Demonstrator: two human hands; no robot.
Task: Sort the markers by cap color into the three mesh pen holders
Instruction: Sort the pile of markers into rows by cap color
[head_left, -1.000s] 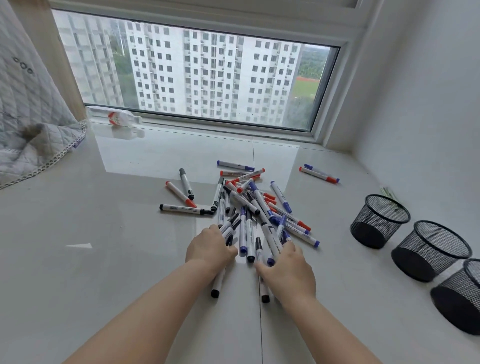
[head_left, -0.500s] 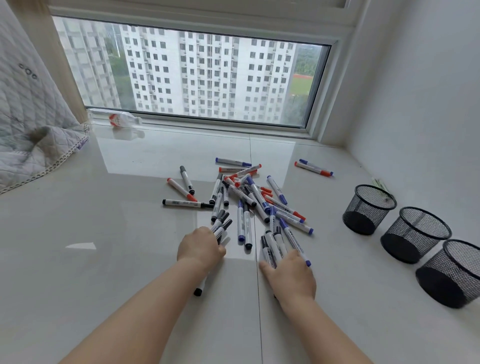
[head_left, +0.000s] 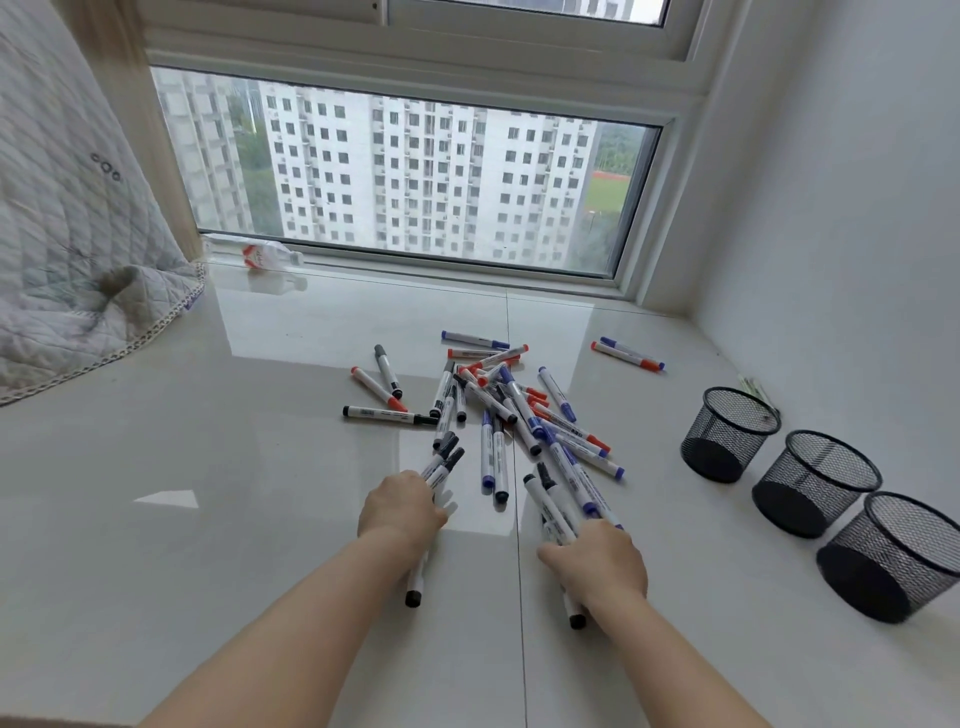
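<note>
The left hand (head_left: 402, 506) gripped several black-capped markers (head_left: 442, 462). The right hand (head_left: 597, 564) gripped a bunch of black- and blue-capped markers (head_left: 563, 499) beside three mesh holders (head_left: 815, 483).

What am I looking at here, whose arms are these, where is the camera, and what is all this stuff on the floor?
There is no machine here: a person wears a camera on the head, looking forward and down, so the two bare arms are their own. The left hand grips a few white markers with black caps; the right hand grips another bundle of white markers, black and blue caps showing. More white markers with red, blue and black caps lie scattered on the glossy pale tiled surface below a window. On the right stand three empty black mesh pen holders, awaiting the sorted markers.
</note>
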